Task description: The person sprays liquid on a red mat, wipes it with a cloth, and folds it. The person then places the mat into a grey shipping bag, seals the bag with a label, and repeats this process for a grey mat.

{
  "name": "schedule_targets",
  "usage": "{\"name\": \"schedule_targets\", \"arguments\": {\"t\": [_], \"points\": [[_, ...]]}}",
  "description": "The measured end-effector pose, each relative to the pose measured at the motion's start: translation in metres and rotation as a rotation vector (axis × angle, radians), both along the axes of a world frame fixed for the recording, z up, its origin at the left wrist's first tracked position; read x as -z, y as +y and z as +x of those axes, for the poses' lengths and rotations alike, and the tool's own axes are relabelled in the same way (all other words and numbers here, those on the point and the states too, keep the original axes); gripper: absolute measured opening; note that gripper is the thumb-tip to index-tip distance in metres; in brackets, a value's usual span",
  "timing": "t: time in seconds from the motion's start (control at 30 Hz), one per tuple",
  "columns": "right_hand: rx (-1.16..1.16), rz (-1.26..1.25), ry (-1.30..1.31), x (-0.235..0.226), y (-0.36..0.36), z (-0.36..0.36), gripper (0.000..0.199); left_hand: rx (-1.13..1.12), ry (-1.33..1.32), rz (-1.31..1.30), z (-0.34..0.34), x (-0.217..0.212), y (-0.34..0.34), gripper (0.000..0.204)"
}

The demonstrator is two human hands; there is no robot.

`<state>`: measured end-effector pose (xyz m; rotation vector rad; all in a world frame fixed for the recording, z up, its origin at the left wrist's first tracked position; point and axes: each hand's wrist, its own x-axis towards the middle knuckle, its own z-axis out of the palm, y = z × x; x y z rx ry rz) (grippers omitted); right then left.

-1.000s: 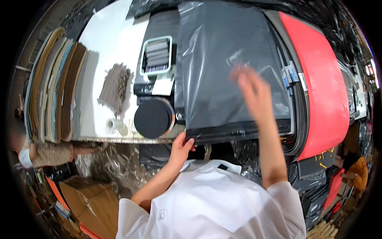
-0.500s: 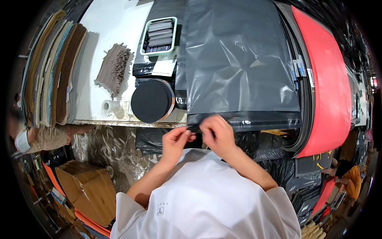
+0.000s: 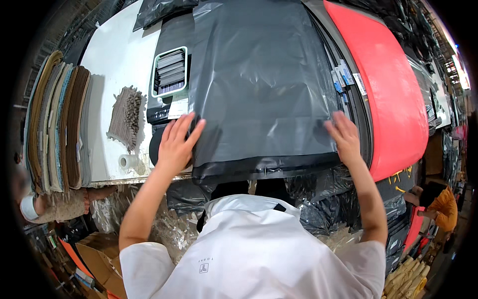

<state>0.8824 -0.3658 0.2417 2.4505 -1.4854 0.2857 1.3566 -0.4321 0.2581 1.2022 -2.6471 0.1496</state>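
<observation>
Head view: a dark grey plastic sheet (image 3: 261,89) lies spread in front of the person, its long axis running away from the body and its shorter near edge, a glossy black band (image 3: 269,167), facing the white shirt (image 3: 249,244). Whether it is a bag or a single layer, I cannot tell.

What matters most in space is that the sheet sits between the two hands. The left hand (image 3: 175,144) is at its left long edge, so the sheet lies to the right of those fingers; the right hand (image 3: 344,133) is at the opposite edge, with the sheet to its left. Neither is clearly nearer — both are close to the near corners. Each hand is spread, palm down, fingers pointing away and pinching nothing; whether the fingertips press on the plastic, I cannot tell.

Just beside the left hand, partly hidden by it, is a black rounded object (image 3: 155,142), with a pale green tray (image 3: 186,65) farther away. Left of these, on the white tabletop (image 3: 102,60), lie a grey shaggy cloth (image 3: 124,117) and a roll of tape (image 3: 128,161). Beyond the right hand — tagged grey mats (image 3: 362,117), then a red sheet (image 3: 388,94).
</observation>
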Motion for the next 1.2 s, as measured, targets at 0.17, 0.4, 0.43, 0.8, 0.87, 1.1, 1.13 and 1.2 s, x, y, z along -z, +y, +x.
{"name": "schedule_targets", "arguments": {"t": [0.17,0.4,0.43,0.8,0.87,1.1,1.13,1.2], "points": [[0.604,0.492,-0.547,-0.04,-0.042,0.041,0.024,-0.314,0.697,0.661,0.022,0.019,-0.005,0.016],[0.563,0.171,-0.259,-0.01,-0.067,0.061,0.047,-0.537,0.408,0.295,-0.015,0.007,-0.009,0.024],[0.51,0.066,-0.303,-0.015,-0.063,0.082,0.054,-0.467,0.509,0.079,-0.023,0.01,-0.007,0.035],[0.659,0.215,-0.347,0.037,-0.066,0.11,0.069,-0.441,0.5,0.339,0.008,0.034,-0.047,0.043],[0.537,0.112,-0.496,0.027,-0.063,0.124,0.06,-0.501,0.319,0.274,0.024,0.054,-0.055,0.052],[0.036,0.332,-1.198,-0.017,-0.026,0.221,0.031,-0.566,0.493,0.057,0.016,0.042,-0.058,0.016],[0.015,0.481,-1.403,-0.015,-0.021,0.227,0.031,-0.627,0.665,0.172,0.006,0.021,-0.053,0.014],[0.068,0.736,-1.792,-0.024,-0.021,0.247,0.027,-0.525,0.883,0.21,-0.022,-0.004,-0.028,0.009]]}}
